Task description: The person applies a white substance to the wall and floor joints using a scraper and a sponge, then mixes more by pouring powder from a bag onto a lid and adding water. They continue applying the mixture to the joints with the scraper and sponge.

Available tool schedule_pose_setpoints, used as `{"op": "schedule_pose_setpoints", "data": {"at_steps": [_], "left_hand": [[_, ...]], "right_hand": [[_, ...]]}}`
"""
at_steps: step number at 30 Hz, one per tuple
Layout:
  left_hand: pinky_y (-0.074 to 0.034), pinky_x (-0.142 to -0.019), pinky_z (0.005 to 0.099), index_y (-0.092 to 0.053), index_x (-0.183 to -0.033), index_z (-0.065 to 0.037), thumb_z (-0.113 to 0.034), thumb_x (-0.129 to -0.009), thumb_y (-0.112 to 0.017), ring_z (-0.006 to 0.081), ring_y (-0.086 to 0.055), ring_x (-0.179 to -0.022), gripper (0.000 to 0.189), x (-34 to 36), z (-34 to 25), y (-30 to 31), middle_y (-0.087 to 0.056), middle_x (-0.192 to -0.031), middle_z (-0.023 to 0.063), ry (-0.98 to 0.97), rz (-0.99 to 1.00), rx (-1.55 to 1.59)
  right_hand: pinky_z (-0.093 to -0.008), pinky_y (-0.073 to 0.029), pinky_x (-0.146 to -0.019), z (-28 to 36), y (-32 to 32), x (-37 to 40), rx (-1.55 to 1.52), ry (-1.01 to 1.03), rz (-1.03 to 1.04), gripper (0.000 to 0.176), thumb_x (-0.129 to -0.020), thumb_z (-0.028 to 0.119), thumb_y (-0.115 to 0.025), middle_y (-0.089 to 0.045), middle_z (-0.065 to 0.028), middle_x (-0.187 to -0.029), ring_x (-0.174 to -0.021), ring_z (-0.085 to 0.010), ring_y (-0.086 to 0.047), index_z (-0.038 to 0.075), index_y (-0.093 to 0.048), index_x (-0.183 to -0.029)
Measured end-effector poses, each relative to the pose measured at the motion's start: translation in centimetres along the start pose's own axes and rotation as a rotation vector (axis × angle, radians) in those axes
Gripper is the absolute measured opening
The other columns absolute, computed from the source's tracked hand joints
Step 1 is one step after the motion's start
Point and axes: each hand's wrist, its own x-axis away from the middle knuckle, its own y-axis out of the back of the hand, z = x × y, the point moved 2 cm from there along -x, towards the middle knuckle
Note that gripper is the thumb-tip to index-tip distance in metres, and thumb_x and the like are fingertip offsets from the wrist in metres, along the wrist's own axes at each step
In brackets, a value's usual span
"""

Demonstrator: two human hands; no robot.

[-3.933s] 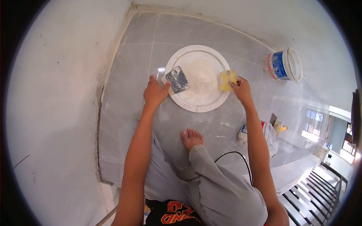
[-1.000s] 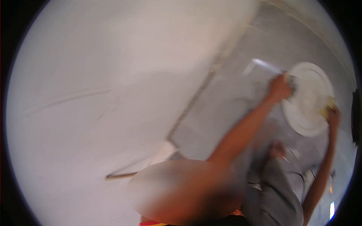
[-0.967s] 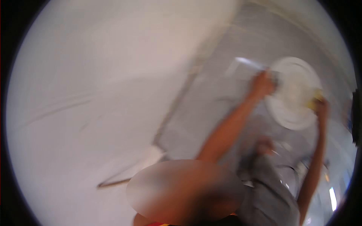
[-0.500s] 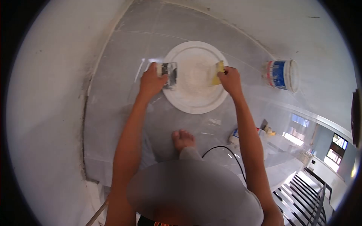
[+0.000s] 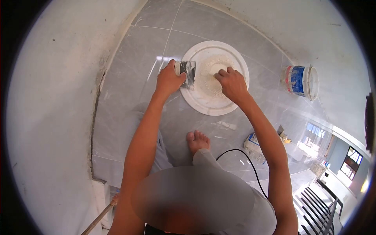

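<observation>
A wide putty knife (image 5: 188,75) with a smeared metal blade is in my left hand (image 5: 169,80), my fingers closed round its handle end. The blade lies over the left edge of a round white lid (image 5: 209,111) on the floor. Off-white crumbly material (image 5: 211,88) is spread across the lid's middle. Over the lid's right half, my right hand (image 5: 233,84) is closed with its knuckles up. The yellow scraper seen in it earlier is hidden now behind the fingers.
A bucket (image 5: 299,81) with a blue label stands by the wall to the right. A stained container (image 5: 254,145) sits beyond my right forearm, near a black cable (image 5: 250,164). My bare foot (image 5: 198,141) is below the lid. A metal railing (image 5: 317,203) runs at lower right.
My right hand has moved inward over the lid and turned, so the yellow scraper no longer shows. The left hand keeps its place at the lid's left edge. The view has shifted slightly.
</observation>
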Motion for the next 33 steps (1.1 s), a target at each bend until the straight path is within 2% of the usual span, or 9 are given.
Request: {"op": "schedule_pose_setpoints", "data": {"at_steps": [6, 9, 15, 18, 25, 28, 29, 30, 33], "left_hand": [[-0.045, -0.076, 0.0389, -0.05, -0.1, 0.0, -0.023, -0.069, -0.064, 0.0334, -0.059, -0.088, 0.041, -0.2, 0.4, -0.2, -0.06, -0.093, 0.0184, 0.008, -0.01, 0.002], [-0.045, -0.077, 0.0397, -0.048, -0.102, 0.001, -0.022, -0.069, -0.063, 0.0336, -0.058, -0.088, 0.043, -0.2, 0.3, -0.1, -0.06, -0.093, 0.0196, 0.005, -0.011, -0.014], [-0.045, -0.078, 0.0404, -0.046, -0.107, 0.002, -0.022, -0.07, -0.063, 0.0335, -0.058, -0.09, 0.048, -0.1, -0.2, 0.5, -0.06, -0.095, 0.0202, 0.04, 0.069, -0.015], [-0.045, -0.078, 0.0405, -0.046, -0.107, 0.001, -0.023, -0.071, -0.063, 0.0335, -0.058, -0.09, 0.047, -0.3, 0.6, 0.2, -0.06, -0.095, 0.0198, 0.019, 0.049, -0.021], [-0.045, -0.074, 0.0397, -0.05, -0.104, -0.003, -0.024, -0.075, -0.059, 0.0315, -0.059, -0.086, 0.037, -0.5, -0.6, 0.8, -0.061, -0.093, 0.0162, -0.003, 0.026, 0.006], [-0.046, -0.066, 0.0375, -0.057, -0.095, -0.005, -0.024, -0.077, -0.058, 0.0273, -0.059, -0.078, 0.026, 0.9, -3.3, 2.1, -0.062, -0.091, 0.0116, -0.044, -0.01, 0.127], [-0.046, -0.066, 0.0375, -0.057, -0.095, -0.005, -0.024, -0.077, -0.058, 0.0273, -0.059, -0.078, 0.026, 1.4, -3.8, 1.8, -0.062, -0.091, 0.0116, -0.058, -0.006, 0.115], [-0.047, -0.063, 0.0359, -0.059, -0.092, -0.006, -0.02, -0.077, -0.059, 0.0246, -0.059, -0.075, 0.021, 2.0, -4.4, 1.3, -0.063, -0.09, 0.0096, -0.184, -0.059, 0.102], [-0.048, -0.059, 0.0326, -0.063, -0.089, -0.009, -0.012, -0.073, -0.061, 0.0203, -0.058, -0.072, 0.016, 4.0, -6.1, -0.8, -0.063, -0.087, 0.0057, -0.559, -0.154, 0.031]], "right_hand": [[-0.0369, -0.047, -0.063, -1.7, 1.6, 2.0, -0.167, 0.008, 0.093, 0.02, -0.065, 0.004, -0.056, -0.062, -0.0081, -0.077, -0.071, -0.024, -0.057, 0.007, -0.066, -0.082], [-0.0377, -0.048, -0.061, -3.9, 2.1, 1.7, -0.461, -0.528, 0.012, 0.021, -0.069, 0.014, -0.058, -0.062, -0.0163, -0.069, -0.06, -0.0289, -0.06, 0.003, -0.065, -0.085], [-0.0319, -0.043, -0.055, -2.0, -1.3, 0.6, -0.811, -0.605, -0.019, 0.019, -0.07, 0.013, -0.063, -0.058, -0.0164, -0.061, -0.053, -0.024, -0.054, -0.002, -0.062, -0.081], [-0.0389, -0.045, -0.059, -1.9, -1.6, 0.7, -0.599, -0.558, 0.083, 0.02, -0.07, 0.012, -0.062, -0.061, -0.0187, -0.07, -0.064, -0.032, -0.059, 0.002, -0.063, -0.087], [-0.0377, -0.046, -0.059, -4.8, 0.5, 1.9, -0.426, -0.533, -0.047, 0.015, -0.071, 0.01, -0.06, -0.06, -0.0193, -0.068, -0.061, -0.0327, -0.057, 0.002, -0.063, -0.082], [-0.0327, -0.047, -0.057, -4.8, 0.4, 2.9, -0.707, -0.697, -0.186, 0.011, -0.072, 0.009, -0.059, -0.059, -0.0146, -0.061, -0.053, -0.0261, -0.055, 0.0, -0.062, -0.076], [-0.0296, -0.046, -0.056, -4.5, -0.4, 3.6, -1.056, -0.883, -0.244, 0.012, -0.074, 0.01, -0.058, -0.059, -0.0113, -0.062, -0.052, -0.0212, -0.054, -0.002, -0.062, -0.076], [-0.0265, -0.045, -0.054, -4.0, -1.0, 4.3, -1.412, -1.057, -0.303, 0.014, -0.075, 0.01, -0.057, -0.058, -0.008, -0.063, -0.052, -0.0162, -0.053, -0.003, -0.061, -0.076], [-0.0238, -0.045, -0.052, -2.5, -1.7, 5.7, -1.688, -1.163, -0.415, 0.016, -0.079, 0.011, -0.056, -0.059, -0.0061, -0.072, -0.058, -0.0114, -0.054, -0.005, -0.059, -0.079]]}}
